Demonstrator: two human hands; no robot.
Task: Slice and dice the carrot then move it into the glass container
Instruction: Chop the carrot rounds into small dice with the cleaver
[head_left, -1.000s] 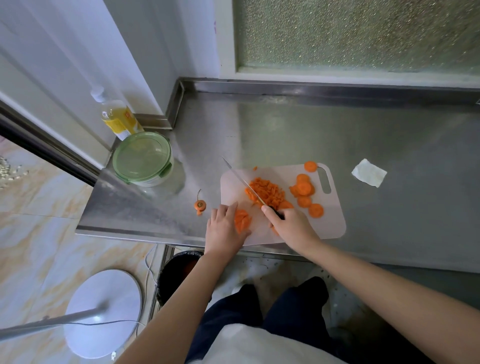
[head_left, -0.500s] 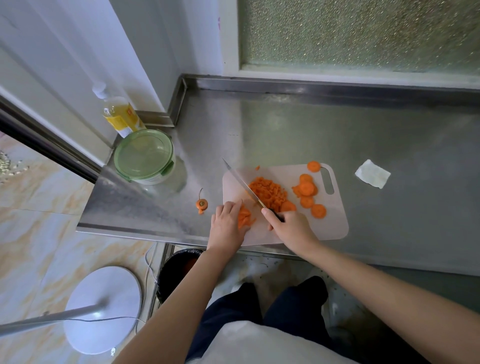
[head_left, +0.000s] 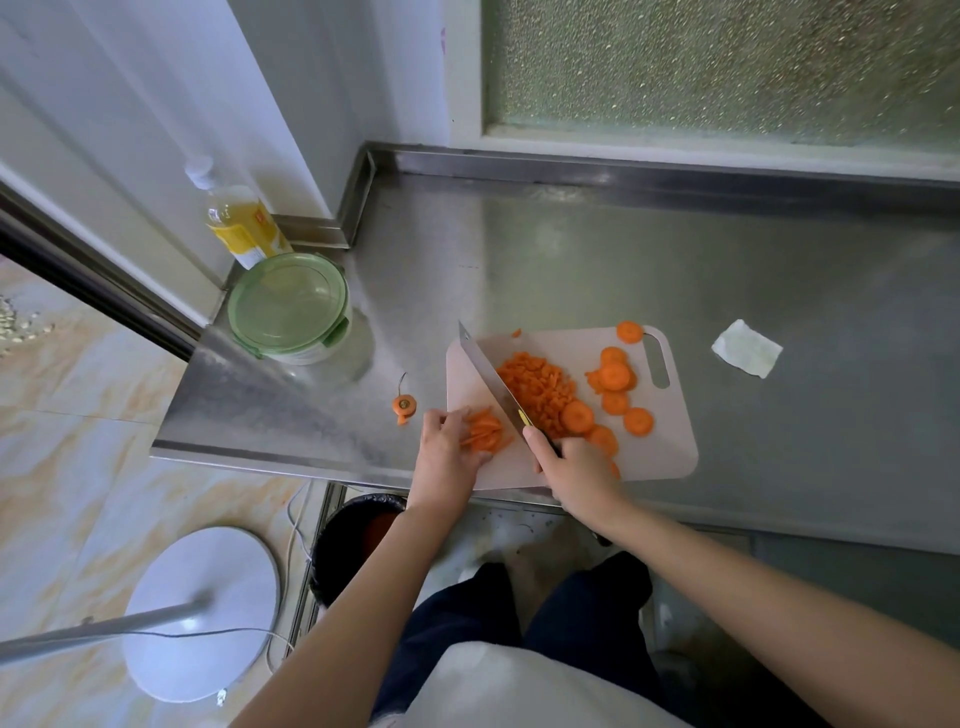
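knife (head_left: 491, 382) handle mostly hidden in gripping right hand (head_left: 574, 470); left hand (head_left: 449, 452) curled on carrot strips (head_left: 485, 431) at cutting board's (head_left: 670, 447) near-left corner. fanned wider than 1 s ago.

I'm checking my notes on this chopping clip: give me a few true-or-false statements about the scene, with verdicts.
1. The right hand grips the knife. True.
2. The container stands open. False: its green lid is on.
3. Round slices lie on the board. True.
4. The left hand holds nothing. False: it holds carrot strips on the board.
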